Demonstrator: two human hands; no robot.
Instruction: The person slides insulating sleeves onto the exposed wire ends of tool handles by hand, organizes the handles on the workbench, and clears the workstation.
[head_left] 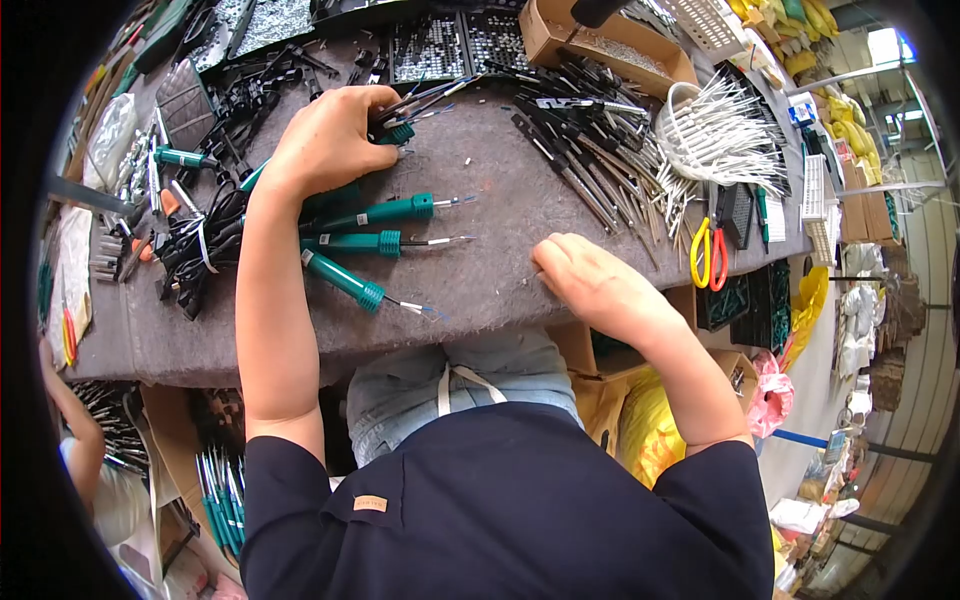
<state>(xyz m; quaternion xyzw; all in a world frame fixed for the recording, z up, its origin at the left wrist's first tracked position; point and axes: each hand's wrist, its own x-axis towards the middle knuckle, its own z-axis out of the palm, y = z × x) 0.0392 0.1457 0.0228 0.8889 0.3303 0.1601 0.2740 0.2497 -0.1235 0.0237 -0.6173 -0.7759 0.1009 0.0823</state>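
The grey-covered bench (480,305) is spanning the area before the person. At its far side, an open cardboard box (533,35) is holding small pale pieces, and black trays (466,42) are holding small metal parts. Off to the right, a clear round tub (664,140) is holding white sticks, bundled and fanning outward; dark metal rods (590,165) are lying loose beside it. Red and yellow scissors (709,262) are resting near the bench edge.

The left hand (328,138) is curling thumb and fingers around a green handle (397,134), its thin wires projecting rightward. The right hand (590,280) is resting low over the cloth with fingertips drawn together; whether they are pinching anything cannot be told.

Three further handles are lying between the hands, their bodies nearer the left forearm: the upper (395,210) and middle (365,243) are running roughly crosswise, while the lowest (343,280) is slanting toward the bench edge. Their wired ends are pointing to the right hand's side, the middle wire (440,241) ending short of its fingertips.
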